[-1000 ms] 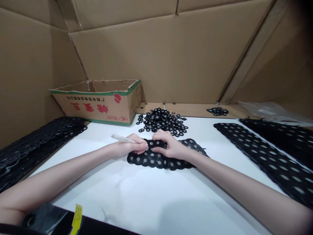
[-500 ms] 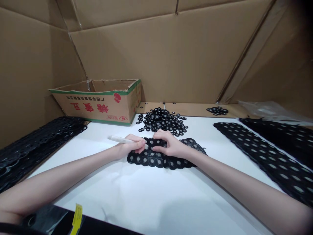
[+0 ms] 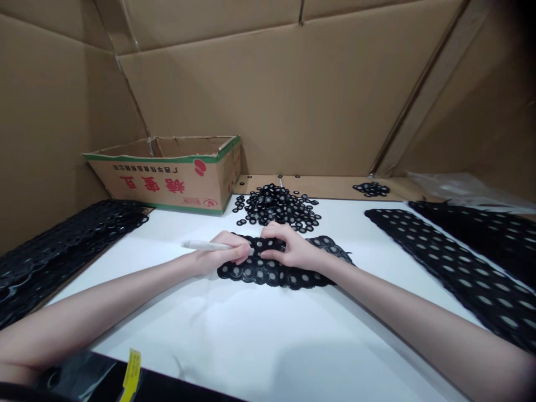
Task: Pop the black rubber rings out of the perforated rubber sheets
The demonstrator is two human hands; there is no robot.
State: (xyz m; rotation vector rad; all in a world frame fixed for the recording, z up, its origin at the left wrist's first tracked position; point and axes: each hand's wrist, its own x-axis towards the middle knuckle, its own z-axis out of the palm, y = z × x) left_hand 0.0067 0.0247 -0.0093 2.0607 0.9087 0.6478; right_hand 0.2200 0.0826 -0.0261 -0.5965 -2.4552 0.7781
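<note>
- The black strip (image 3: 272,276) is spread flat on the white table top (image 3: 234,335), under both hands.
- The white pen (image 3: 199,245) is held tight in the fingers of the left hand (image 3: 229,247); its tip is hidden by them.
- The strip is touched by the right hand (image 3: 293,247), its thumb and fingers curved wide apart.
- Rows of pale dots can be seen on the strip. The work looks partly done, but some spots are covered by the hands, so how much is left cannot be told.
- Lots of little rings (image 3: 280,206) are heaped just past the strip.
- Plenty of room is left on the near side.
- The sides are edged by black lace (image 3: 62,245) at left and dotted strips (image 3: 444,262) at right, both well apart from the hands.
</note>
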